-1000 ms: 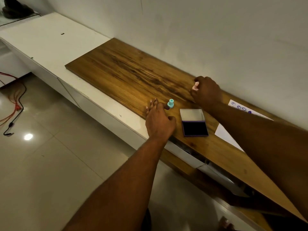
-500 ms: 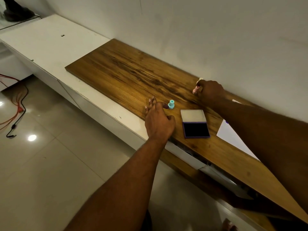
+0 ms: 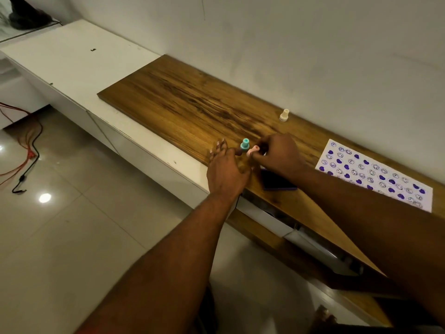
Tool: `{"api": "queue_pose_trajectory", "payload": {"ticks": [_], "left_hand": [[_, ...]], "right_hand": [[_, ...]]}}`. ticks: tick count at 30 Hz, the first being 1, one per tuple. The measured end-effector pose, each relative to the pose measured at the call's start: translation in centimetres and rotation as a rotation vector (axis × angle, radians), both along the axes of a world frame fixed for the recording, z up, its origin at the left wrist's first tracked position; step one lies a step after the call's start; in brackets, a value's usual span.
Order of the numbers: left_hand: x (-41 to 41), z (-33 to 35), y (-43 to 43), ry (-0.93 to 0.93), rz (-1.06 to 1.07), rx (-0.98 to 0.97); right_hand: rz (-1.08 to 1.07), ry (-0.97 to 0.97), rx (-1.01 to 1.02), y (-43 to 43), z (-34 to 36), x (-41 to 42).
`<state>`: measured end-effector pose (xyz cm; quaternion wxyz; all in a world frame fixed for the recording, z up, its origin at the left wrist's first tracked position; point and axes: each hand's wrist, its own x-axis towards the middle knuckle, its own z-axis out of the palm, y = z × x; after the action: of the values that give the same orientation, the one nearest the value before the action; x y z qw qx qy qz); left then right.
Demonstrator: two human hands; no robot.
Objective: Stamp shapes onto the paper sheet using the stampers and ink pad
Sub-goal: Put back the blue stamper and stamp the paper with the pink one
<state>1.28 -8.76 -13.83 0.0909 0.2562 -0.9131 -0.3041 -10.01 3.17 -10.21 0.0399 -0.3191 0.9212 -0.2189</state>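
Pinched in the right hand (image 3: pixel 277 154), a pink stamper (image 3: pixel 252 150) lies tilted between closed fingertips, just above the wooden worktop (image 3: pixel 183 102). Its neighbour, the left hand (image 3: pixel 226 172), rests flat and empty with fingers spread, touching the base of an upright teal stamper (image 3: pixel 244 146). Right behind the hands sits the ink pad (image 3: pixel 274 180) (its lid hidden by the right wrist). A cream stamper (image 3: pixel 284 115) stands apart near the wall. Off to the right lies the paper sheet (image 3: pixel 375 174), covered in purple hearts and smiley faces.
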Motion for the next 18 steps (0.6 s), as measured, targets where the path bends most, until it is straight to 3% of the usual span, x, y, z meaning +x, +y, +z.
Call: {"api": "queue_pose_trajectory", "payload": {"ticks": [18], "left_hand": [[0.3,-1.5,-1.1,0.049,0.004,0.005]], "right_hand": [[-0.002,-0.024,-0.001,-1.4,-1.3,2.2]]}}
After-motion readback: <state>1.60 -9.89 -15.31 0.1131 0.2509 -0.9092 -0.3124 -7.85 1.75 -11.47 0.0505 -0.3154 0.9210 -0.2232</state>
